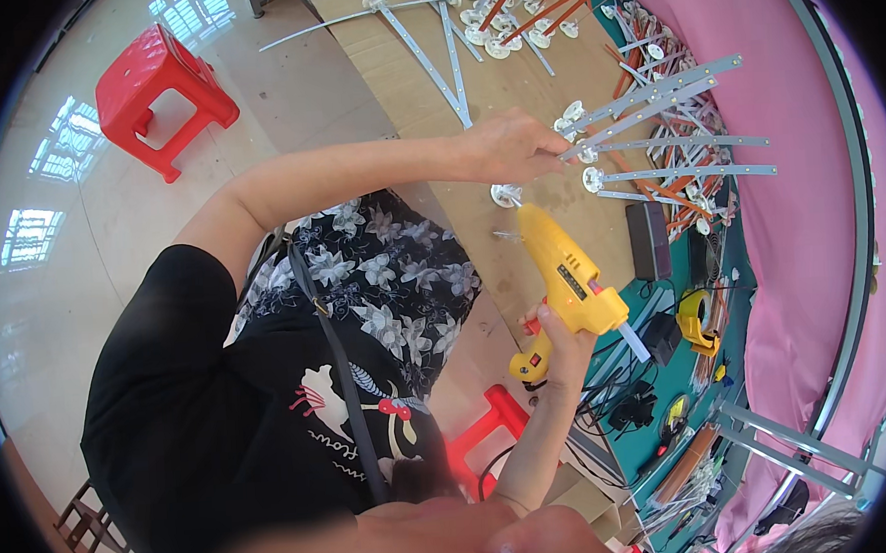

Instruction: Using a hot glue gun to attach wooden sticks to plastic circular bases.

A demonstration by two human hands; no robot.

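Note:
My right hand is wrapped round the handle of a yellow hot glue gun. A pale glue stick pokes out of its back end. The nozzle is at a round white disc on the cardboard; whether they touch I cannot tell. Just beyond it, my left hand pinches the near end of a slim grey strip with dots, which slants away to the right. Close to these fingers, more grey strips stick out from white discs.
Strips and white discs are heaped at the far side, with brown sticks among them. A dark box, yellow tape dispenser and cables stand on the green table. Pink cloth hangs behind. A red stool is on the floor.

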